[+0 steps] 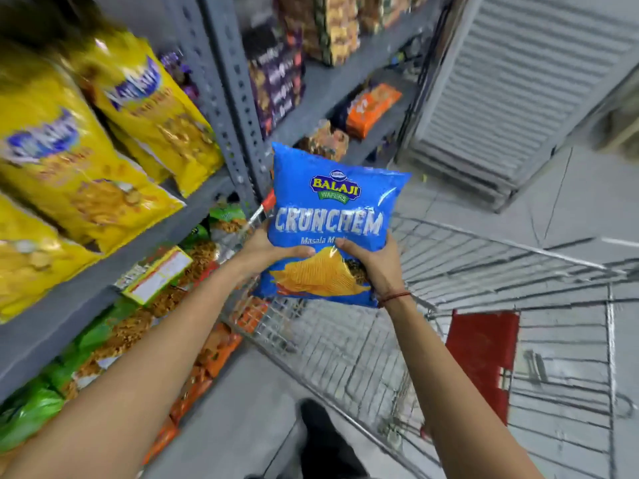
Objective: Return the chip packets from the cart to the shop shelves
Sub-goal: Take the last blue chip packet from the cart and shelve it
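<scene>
Beside grey shop shelves (145, 236) and cart (484, 271), both hands' fingers (297, 251) grasp a blue chip packet (332, 216).

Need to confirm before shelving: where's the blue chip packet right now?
In the head view, the blue chip packet is centre frame, held upright by the left hand and right hand, above the cart beside the shelves.

Grey slotted-steel uprights (221, 98) are running diagonally through the upper centre of the frame. A pale grey tiled floor (567, 209) is filling the right side and lower centre, its joints showing as thin dark lines. A ribbed, light grey roller shutter (525, 81) is standing at upper right. Even, cool light is falling throughout, casting only soft shadows.
</scene>
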The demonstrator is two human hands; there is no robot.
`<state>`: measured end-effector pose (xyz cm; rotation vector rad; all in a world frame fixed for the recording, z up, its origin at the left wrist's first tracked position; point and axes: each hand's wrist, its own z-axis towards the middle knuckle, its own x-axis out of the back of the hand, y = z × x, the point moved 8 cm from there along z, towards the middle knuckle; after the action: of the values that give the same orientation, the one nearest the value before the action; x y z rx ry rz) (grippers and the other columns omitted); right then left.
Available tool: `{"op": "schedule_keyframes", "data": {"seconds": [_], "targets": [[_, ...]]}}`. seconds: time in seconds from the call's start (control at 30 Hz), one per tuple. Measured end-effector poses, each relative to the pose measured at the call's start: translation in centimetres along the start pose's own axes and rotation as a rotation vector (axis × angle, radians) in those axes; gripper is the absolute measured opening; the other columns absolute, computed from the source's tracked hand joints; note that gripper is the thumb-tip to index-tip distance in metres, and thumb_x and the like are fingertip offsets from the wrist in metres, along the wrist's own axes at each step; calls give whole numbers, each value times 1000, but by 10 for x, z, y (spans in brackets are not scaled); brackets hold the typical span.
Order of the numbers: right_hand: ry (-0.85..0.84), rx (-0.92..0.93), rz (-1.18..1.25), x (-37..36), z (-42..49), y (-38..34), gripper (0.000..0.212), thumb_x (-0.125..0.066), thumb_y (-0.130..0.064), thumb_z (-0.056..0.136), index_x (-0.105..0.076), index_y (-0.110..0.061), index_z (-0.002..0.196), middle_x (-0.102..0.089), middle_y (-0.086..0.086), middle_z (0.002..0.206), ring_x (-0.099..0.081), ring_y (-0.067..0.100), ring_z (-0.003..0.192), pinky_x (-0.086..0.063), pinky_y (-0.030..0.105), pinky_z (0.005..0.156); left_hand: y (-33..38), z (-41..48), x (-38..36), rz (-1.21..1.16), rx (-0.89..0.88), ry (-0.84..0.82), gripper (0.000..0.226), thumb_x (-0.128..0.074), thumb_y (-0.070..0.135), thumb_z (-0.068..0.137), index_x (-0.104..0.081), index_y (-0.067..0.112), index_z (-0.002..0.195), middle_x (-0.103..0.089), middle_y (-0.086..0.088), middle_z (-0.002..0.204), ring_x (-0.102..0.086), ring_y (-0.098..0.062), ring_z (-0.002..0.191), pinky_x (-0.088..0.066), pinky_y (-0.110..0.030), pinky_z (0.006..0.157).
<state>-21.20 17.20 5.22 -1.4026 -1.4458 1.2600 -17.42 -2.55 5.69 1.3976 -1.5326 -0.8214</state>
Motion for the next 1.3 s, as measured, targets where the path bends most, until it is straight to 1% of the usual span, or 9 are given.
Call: {"op": "schedule_keyframes", "data": {"seconds": [0.1, 0.33, 0.43, 0.57, 0.7, 0.83, 1.0, 1.2, 1.3], "targets": [[-60, 158, 47, -27, -13, -77, 55, -84, -6, 60, -62, -5, 111, -74, 5, 100, -73, 18, 89, -59, 30, 73, 75, -40, 35, 49, -172, 104, 94, -89, 50, 34, -59, 19, 117, -69, 5, 113, -66, -4, 97, -55, -22, 83], [-272, 479, 139, -114, -78, -254, 38, -79, 3, 67, -66, -11, 100, -76, -9, 81, -72, 14, 81, -59, 28, 74, 225, -171, 115, 83, -527, 346, 60, -90, 25, 51, -59, 27, 103, -66, 16, 101, -64, 9, 81, -51, -7, 72], [-374, 586, 168, -156, -114, -314, 33, -79, 4, 67, -65, -19, 87, -74, -18, 68, -70, 1, 69, -57, 18, 65, 267, -236, 153, 95, -646, 474, 64, -88, 20, 53, -60, 22, 110, -67, 20, 98, -64, 11, 80, -50, -7, 70], [-539, 690, 211, -221, -158, -369, 36, -81, 0, 64, -67, -17, 92, -77, -11, 77, -72, 8, 76, -57, 22, 68, 299, -318, 199, 135, -759, 632, 59, -89, 27, 53, -61, 26, 105, -71, 25, 90, -64, 10, 84, -51, -9, 72], [-704, 745, 237, -291, -200, -405, 35, -81, -2, 64, -67, -17, 93, -77, -11, 79, -73, 9, 77, -57, 22, 67, 309, -396, 244, 161, -800, 813, 39, -83, 16, 64, -60, 31, 92, -72, 22, 84, -63, 14, 76, -49, -7, 68], [-847, 792, 239, -363, -242, -424, 32, -83, -7, 64, -69, -21, 89, -77, -9, 80, -73, 12, 80, -58, 26, 72, 301, -467, 292, 148, -798, 1016, 71, -89, 30, 51, -58, 22, 114, -70, 5, 111, -66, -8, 100, -52, -27, 87], [-1000, 798, 244, -447, -286, -424, 45, -84, -10, 64, -67, -12, 105, -78, -8, 87, -73, 13, 86, -57, 24, 72, 283, -528, 341, 148, -793, 1162, 69, -85, 16, 59, -53, 13, 121, -69, 1, 114, -67, -4, 96, -54, -15, 76], [-1071, 741, 211, -526, -305, -402, 51, -86, -15, 62, -64, -12, 108, -75, -1, 99, -73, 12, 89, -58, 29, 78, 251, -563, 403, 164, -717, 1322, 90, -90, 35, 41, -53, 16, 121, -68, 0, 117, -64, -12, 105, -52, -34, 91], [-1082, 737, 192, -554, -308, -389, 49, -85, -9, 64, -64, -13, 108, -74, -4, 96, -72, 7, 85, -57, 22, 74, 232, -561, 429, 139, -679, 1358, 83, -92, 25, 48, -53, 13, 121, -68, -3, 116, -65, -15, 104, -55, -28, 84]]}}
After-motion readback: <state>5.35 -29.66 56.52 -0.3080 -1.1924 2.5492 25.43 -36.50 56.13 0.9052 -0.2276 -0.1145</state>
